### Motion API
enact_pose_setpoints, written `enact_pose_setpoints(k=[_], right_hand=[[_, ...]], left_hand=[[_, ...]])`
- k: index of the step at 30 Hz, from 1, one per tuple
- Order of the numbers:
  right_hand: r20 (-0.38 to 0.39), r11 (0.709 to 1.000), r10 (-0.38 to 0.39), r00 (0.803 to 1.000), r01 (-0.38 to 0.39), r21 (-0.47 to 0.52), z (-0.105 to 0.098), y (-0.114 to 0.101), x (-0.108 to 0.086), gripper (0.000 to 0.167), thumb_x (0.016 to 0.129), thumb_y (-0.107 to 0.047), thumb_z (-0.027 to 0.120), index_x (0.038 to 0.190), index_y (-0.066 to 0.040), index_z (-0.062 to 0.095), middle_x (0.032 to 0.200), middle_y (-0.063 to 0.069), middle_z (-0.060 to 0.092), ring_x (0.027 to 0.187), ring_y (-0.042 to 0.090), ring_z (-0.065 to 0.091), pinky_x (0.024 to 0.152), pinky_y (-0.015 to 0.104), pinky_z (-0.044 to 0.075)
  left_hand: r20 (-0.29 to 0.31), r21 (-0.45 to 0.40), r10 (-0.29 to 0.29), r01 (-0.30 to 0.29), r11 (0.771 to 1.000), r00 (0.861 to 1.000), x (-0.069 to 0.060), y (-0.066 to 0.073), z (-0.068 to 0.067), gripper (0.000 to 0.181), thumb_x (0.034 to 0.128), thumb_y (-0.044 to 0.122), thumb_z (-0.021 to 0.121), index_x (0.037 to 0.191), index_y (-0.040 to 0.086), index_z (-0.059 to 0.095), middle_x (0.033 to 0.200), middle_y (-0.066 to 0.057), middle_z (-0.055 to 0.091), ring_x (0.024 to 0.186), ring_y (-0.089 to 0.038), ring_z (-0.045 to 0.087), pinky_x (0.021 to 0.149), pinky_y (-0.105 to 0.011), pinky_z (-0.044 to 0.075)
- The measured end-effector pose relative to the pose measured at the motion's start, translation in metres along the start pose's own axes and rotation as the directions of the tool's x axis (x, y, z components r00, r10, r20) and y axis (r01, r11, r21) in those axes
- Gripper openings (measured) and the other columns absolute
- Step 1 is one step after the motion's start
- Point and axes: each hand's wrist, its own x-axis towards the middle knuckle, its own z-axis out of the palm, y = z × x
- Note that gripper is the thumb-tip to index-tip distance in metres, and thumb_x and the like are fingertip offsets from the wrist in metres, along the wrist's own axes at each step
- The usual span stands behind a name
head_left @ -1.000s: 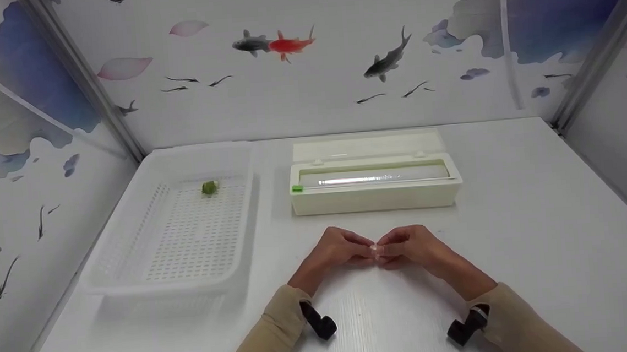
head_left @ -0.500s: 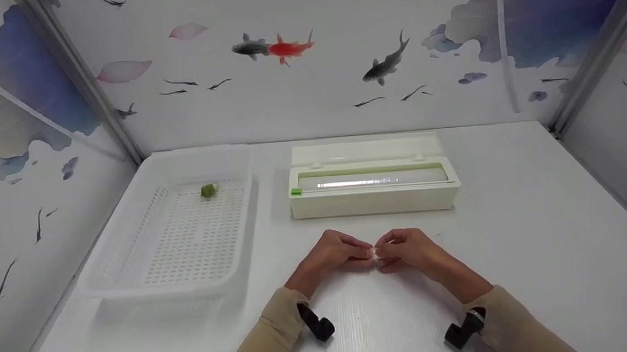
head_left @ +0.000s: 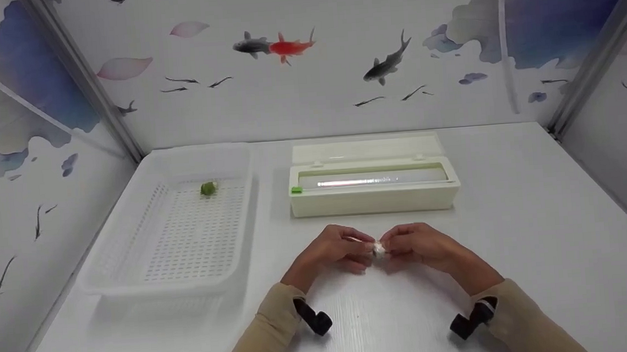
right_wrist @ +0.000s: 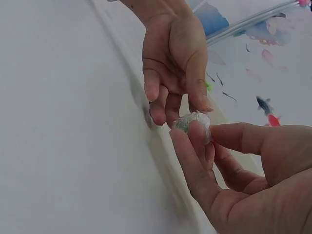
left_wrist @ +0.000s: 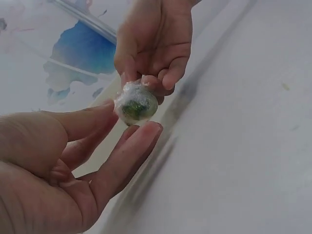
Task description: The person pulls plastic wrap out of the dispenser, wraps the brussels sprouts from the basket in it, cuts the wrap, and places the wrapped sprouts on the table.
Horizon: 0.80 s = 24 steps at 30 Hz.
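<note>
You are pinching a small wrapped lump point(left_wrist: 139, 105) whose clear skin is looking like thin plastic film, crinkled and shining in spots. The dispenser box point(head_left: 373, 201) is showing smooth, satiny plastic, while its film roll point(head_left: 358, 181) is throwing back a glossy streak. The perforated basket point(head_left: 156, 288) is looking like translucent, softly matt plastic. Your sleeves point(head_left: 263, 331) are reading as matt, wrinkled cloth. The tabletop point(head_left: 390, 325) is giving off a faint sheen over fine, grain-like lines, and the corner posts point(head_left: 86, 78) are looking like smooth metal.
</note>
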Motion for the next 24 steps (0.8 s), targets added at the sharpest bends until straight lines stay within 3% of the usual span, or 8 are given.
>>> enact_pose_setpoints(k=[6, 14, 20, 24], right_hand=[[0.059, 1.0, -0.01, 0.998, 0.008, 0.029, -0.004, -0.006, -0.004, 0.018, 0.097, -0.013, 0.063, 0.112, -0.003, 0.064, 0.097, -0.001, 0.068, 0.091, 0.011, 0.068, 0.085, 0.028, 0.061], [-0.071, 0.999, -0.013, 0.997, 0.011, -0.033, -0.009, -0.013, -0.01, 0.031, 0.097, -0.017, 0.066, 0.121, 0.001, 0.061, 0.098, 0.0, 0.068, 0.092, 0.013, 0.067, 0.085, 0.029, 0.062], [-0.071, 0.998, -0.048, 0.996, 0.045, -0.04, -0.01, -0.017, -0.011, 0.035, 0.095, -0.016, 0.067, 0.123, 0.004, 0.059, 0.104, 0.002, 0.068, 0.097, 0.016, 0.069, 0.087, 0.034, 0.062], [-0.067, 0.986, -0.101, 0.993, 0.091, -0.136, -0.01, -0.019, -0.014, 0.04, 0.091, -0.016, 0.073, 0.123, 0.004, 0.059, 0.112, 0.007, 0.065, 0.1, 0.022, 0.071, 0.088, 0.037, 0.062]], left_hand=[[0.038, -0.079, 0.053, -0.05, 0.996, 0.998, 0.004, -0.002, 0.0, 0.034, 0.0886, -0.003, 0.071, 0.122, 0.002, 0.07, 0.117, -0.014, 0.072, 0.094, -0.022, 0.074, 0.085, -0.036, 0.063], [-0.014, -0.179, 0.086, -0.087, 0.98, 0.996, 0.01, -0.004, 0.01, 0.027, 0.0882, 0.002, 0.074, 0.115, -0.002, 0.07, 0.111, -0.013, 0.072, 0.086, -0.022, 0.076, 0.081, -0.035, 0.064], [-0.04, -0.234, 0.075, -0.082, 0.969, 0.996, 0.01, -0.001, 0.012, 0.032, 0.0876, 0.006, 0.076, 0.118, 0.0, 0.069, 0.11, -0.017, 0.075, 0.096, -0.025, 0.076, 0.084, -0.036, 0.063], [-0.048, -0.25, 0.075, -0.084, 0.965, 0.996, 0.013, 0.001, 0.016, 0.031, 0.0872, 0.01, 0.078, 0.116, 0.001, 0.07, 0.108, -0.015, 0.076, 0.095, -0.024, 0.076, 0.085, -0.035, 0.063]])
